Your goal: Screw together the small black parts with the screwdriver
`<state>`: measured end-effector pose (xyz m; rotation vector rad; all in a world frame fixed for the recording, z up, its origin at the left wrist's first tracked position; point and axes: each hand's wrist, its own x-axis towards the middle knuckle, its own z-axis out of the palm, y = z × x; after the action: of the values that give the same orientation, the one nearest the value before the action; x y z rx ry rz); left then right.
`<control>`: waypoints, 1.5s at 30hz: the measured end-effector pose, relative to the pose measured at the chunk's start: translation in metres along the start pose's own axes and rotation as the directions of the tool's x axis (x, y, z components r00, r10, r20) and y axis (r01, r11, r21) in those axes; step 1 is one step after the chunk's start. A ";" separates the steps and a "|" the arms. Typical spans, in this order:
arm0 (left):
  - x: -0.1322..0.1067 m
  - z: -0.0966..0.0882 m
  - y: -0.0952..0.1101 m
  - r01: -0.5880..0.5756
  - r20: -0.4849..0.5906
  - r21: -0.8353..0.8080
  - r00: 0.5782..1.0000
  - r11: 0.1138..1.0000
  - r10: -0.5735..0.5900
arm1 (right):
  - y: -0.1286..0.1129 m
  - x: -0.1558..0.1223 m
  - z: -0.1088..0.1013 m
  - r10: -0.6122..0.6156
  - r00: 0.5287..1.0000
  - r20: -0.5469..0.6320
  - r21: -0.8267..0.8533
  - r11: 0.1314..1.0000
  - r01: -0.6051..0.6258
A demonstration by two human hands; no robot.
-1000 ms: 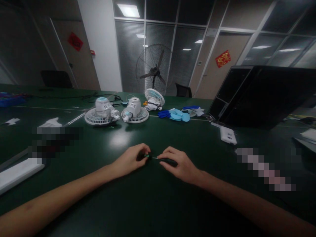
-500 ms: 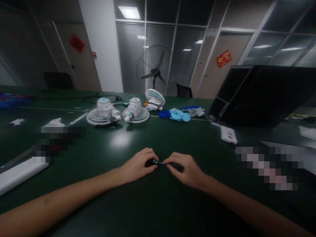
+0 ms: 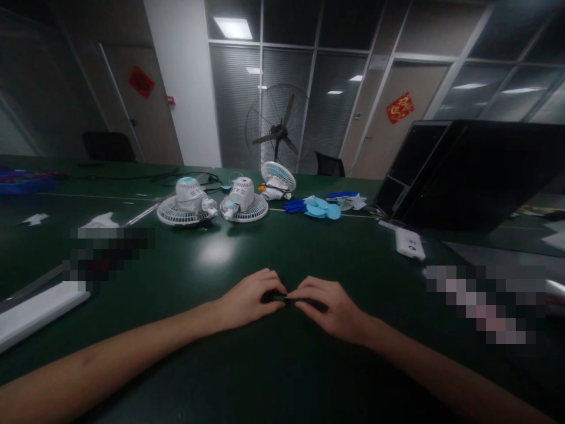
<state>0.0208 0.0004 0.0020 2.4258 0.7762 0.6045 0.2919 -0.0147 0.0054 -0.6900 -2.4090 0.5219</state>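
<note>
Both my hands rest on the dark green table (image 3: pixel 247 377), fingertips meeting in the middle. My left hand (image 3: pixel 249 297) is curled around a small dark part with its fingers pinched. My right hand (image 3: pixel 329 306) is closed around the dark handle of a small screwdriver (image 3: pixel 286 300), whose thin shaft bridges the gap between the hands. The part inside the left hand is almost fully hidden.
Three small white fan bodies (image 3: pixel 185 203) (image 3: pixel 242 203) (image 3: pixel 276 179) lie at the table's far middle, with blue fan blades (image 3: pixel 318 207) beside them. A white phone (image 3: pixel 409 242) and a big black case (image 3: pixel 468 174) sit to the right. A white slab (image 3: pixel 35 309) lies at left.
My hands have drawn closer together until the fingertips touch. The green tip seen earlier between them is now covered. The view has tilted slightly.
</note>
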 end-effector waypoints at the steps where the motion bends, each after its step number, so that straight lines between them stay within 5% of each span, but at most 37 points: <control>1: 0.000 0.000 0.001 -0.003 -0.002 0.005 1.000 1.000 0.003 | 0.000 0.000 0.000 0.003 1.000 -0.010 -0.008 1.000 -0.004; 24: -0.001 -0.001 0.008 -0.037 0.034 0.118 0.999 0.992 0.033 | 0.002 -0.002 0.002 -0.073 0.997 -0.030 -0.104 0.992 0.069; 31: -0.012 -0.015 0.002 -0.033 0.125 -0.053 0.991 0.998 0.039 | -0.001 -0.003 -0.002 -0.037 0.995 -0.093 -0.082 0.996 0.029; 34: -0.018 -0.032 -0.021 -0.031 0.146 -0.068 0.988 0.997 0.041 | -0.002 -0.004 -0.003 -0.036 0.995 -0.091 -0.074 0.997 0.029; 39: -0.027 -0.079 -0.104 0.113 -0.092 0.103 0.990 0.988 -0.104 | 0.000 -0.005 -0.001 -0.041 0.995 -0.094 -0.055 0.998 0.036; 45: -0.057 -0.136 -0.194 0.455 -0.444 0.211 0.833 0.865 -0.330 | 0.000 -0.005 -0.001 -0.041 0.996 -0.085 -0.058 0.998 0.036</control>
<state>-0.1723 0.1465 -0.0227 2.3185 1.6106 0.8663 0.2955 -0.0173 0.0041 -0.6753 -2.3589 0.4016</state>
